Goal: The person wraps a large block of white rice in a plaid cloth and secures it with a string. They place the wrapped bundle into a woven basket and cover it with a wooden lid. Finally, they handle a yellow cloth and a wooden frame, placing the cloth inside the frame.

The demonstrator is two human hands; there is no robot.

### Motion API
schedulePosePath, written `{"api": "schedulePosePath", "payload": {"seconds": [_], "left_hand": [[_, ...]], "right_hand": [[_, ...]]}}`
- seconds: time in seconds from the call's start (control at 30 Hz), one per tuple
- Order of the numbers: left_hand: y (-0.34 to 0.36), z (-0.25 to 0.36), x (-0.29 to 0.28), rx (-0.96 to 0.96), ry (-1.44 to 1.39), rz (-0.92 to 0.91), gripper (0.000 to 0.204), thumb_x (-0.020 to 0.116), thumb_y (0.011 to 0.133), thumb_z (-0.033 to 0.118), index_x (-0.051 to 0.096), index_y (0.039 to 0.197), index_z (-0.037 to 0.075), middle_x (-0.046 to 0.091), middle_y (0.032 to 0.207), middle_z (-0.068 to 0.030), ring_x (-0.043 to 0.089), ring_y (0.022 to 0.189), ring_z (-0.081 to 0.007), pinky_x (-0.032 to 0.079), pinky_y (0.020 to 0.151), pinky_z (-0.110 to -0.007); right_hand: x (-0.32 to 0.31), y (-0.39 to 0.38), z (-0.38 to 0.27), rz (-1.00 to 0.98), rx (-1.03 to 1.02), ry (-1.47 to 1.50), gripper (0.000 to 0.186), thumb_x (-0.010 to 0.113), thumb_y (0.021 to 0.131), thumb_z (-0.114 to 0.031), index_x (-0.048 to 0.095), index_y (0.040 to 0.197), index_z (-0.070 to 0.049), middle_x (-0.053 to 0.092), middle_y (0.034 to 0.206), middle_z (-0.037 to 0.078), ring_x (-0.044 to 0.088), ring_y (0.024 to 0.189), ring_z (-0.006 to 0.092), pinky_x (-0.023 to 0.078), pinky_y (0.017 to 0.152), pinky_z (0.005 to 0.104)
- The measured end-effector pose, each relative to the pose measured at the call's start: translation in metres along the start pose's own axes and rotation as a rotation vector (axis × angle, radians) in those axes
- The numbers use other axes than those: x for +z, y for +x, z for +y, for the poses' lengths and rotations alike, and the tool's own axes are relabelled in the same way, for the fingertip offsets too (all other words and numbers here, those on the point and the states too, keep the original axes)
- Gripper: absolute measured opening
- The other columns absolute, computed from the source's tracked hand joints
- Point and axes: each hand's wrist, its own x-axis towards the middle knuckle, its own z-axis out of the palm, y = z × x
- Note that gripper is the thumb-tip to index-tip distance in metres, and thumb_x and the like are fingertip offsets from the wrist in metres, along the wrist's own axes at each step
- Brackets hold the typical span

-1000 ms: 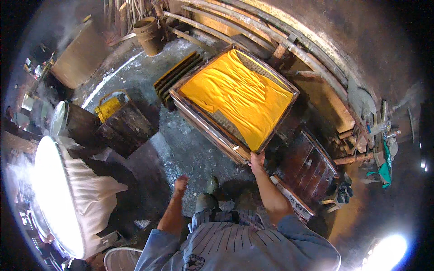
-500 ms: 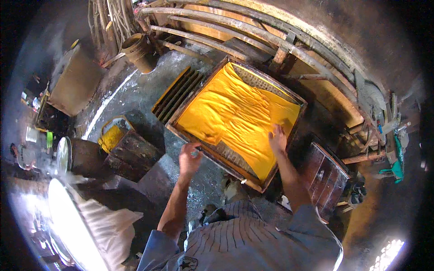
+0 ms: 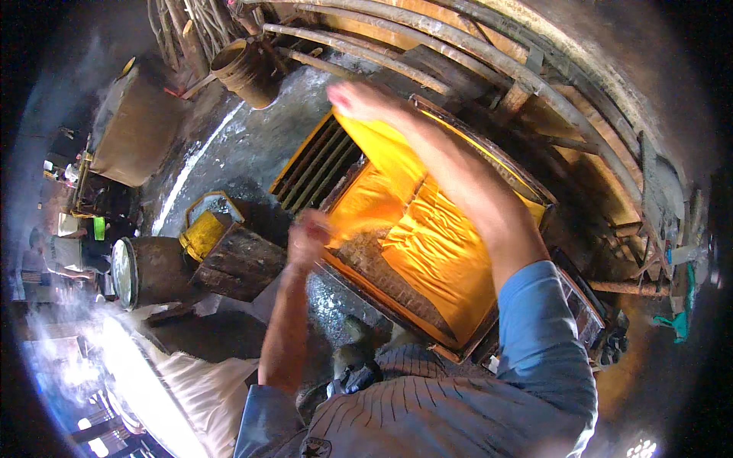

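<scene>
Colours and patterns of the work area. Bright yellow cloth (image 3: 447,275): plain, unpatterned, deepening to orange-yellow in its creases. Dark brown wooden frame (image 3: 500,165): weathered, enclosing a mottled brown surface beside the yellow. Slatted wooden rack (image 3: 317,168): parallel dark bars, with a yellow outer edge. Short fabric sleeve (image 3: 534,313): plain mid-blue. Grey fabric garment (image 3: 405,401): thin dark stripes. Rough slate-grey floor (image 3: 229,153): streaked and speckled white. Draped cream fabric (image 3: 205,385): unpatterned. Hanging cloth (image 3: 676,327), far right: green.
</scene>
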Motion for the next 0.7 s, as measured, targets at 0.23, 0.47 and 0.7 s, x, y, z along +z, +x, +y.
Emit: {"api": "schedulePosePath", "payload": {"seconds": [0.23,0.47,0.7], "left_hand": [[0.023,-0.043,-0.105,-0.083,-0.001,0.795,0.032,0.067,0.078,0.003,0.049,0.105,0.005,0.058,0.088,-0.0063,0.057,0.08,-0.0196,0.048,0.075,-0.031],[0.017,-0.054,0.04,0.301,0.676,0.091,0.047,0.067,0.075,0.01,0.048,0.117,0.003,0.051,0.118,-0.015,0.05,0.106,-0.0334,0.042,0.092,-0.04],[0.034,-0.097,0.06,0.103,1.346,0.011,0.076,0.073,0.071,0.034,0.037,0.129,0.0,0.036,0.134,-0.0193,0.031,0.125,-0.038,0.031,0.102,-0.051]], "right_hand": [[0.064,-0.042,0.041,0.133,0.199,0.348,0.063,0.072,0.079,-0.027,0.044,0.131,-0.005,0.052,0.129,0.015,0.052,0.118,0.0264,0.043,0.098,0.0349],[0.121,-0.308,-0.026,-0.369,0.762,-0.261,0.108,0.079,0.057,-0.054,0.029,0.14,-0.006,0.022,0.147,0.017,0.015,0.136,0.0428,0.025,0.1,0.0662],[0.106,-0.382,-0.048,0.344,0.531,-0.015,0.031,0.068,0.073,-0.011,0.059,0.102,-0.007,0.06,0.105,0.013,0.055,0.104,0.0343,0.048,0.085,0.0399]]}}
